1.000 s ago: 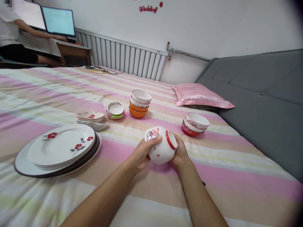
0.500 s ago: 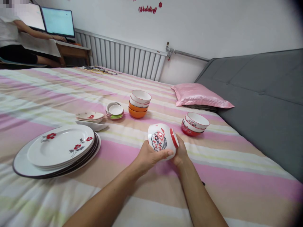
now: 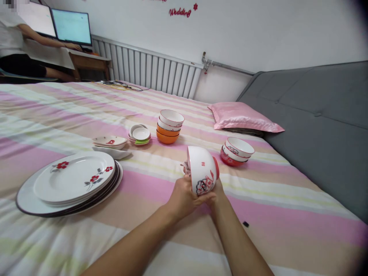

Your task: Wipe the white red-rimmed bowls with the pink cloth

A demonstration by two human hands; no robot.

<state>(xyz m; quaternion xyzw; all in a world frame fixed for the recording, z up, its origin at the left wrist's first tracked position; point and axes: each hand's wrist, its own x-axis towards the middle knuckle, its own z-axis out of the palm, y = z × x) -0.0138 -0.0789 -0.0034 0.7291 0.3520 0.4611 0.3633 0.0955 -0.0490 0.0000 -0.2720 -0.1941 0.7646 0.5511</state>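
Note:
Both my hands hold a white bowl (image 3: pixel 202 167) with a red rim and a red and black pattern, tipped on its side above the striped bedspread (image 3: pixel 178 226). My left hand (image 3: pixel 185 197) grips it from below and the left, fingers curled round its wall. My right hand (image 3: pixel 216 191) is mostly hidden behind the bowl and supports it from the right. A bit of cloth or tissue shows at the bowl's left edge. A stack of red and white bowls (image 3: pixel 237 151) sits just beyond to the right.
A stack of flowered plates (image 3: pixel 70 181) lies at the left, with small dishes (image 3: pixel 109 142), little saucers (image 3: pixel 140 135) and an orange and white bowl stack (image 3: pixel 169 125) farther back. A pink pillow (image 3: pixel 244 117) and grey headboard (image 3: pixel 316 126) are right. A person sits at monitors at far left.
The bowl has been turned in my hands: its pattern moved from the top round to the lower front. The bowl rose slightly and shifted right.

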